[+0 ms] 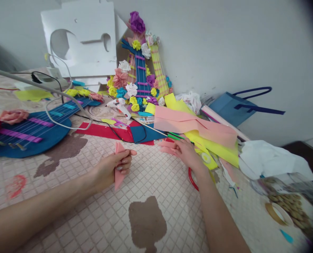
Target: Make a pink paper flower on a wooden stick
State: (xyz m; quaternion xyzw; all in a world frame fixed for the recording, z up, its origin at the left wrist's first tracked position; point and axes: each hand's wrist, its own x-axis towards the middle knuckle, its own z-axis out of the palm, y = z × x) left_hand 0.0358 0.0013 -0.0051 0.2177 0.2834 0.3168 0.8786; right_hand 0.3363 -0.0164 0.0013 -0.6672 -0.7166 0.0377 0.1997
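Observation:
My left hand (122, 163) is closed around a folded piece of pink paper (119, 180), which stands upright with pointed ends above and below the fingers. My right hand (185, 151) reaches to the middle of the table with curled fingers. Several pink paper pieces (167, 147) lie at its fingertips, and slim green sticks or pens (173, 136) show just beyond them. What those fingers grip is hidden. Below the right wrist, a red curved handle or ring (192, 179) is partly covered by the forearm.
A blue paper guitar (40, 128) lies at left, under a white cable. Flower-covered guitars (142, 72) lean on the wall behind a white glue gun (119, 106). Pink sheets (193, 123) and yellow paper (225, 153) spread rightward, near a tape roll (278, 213) and blue bag (230, 109).

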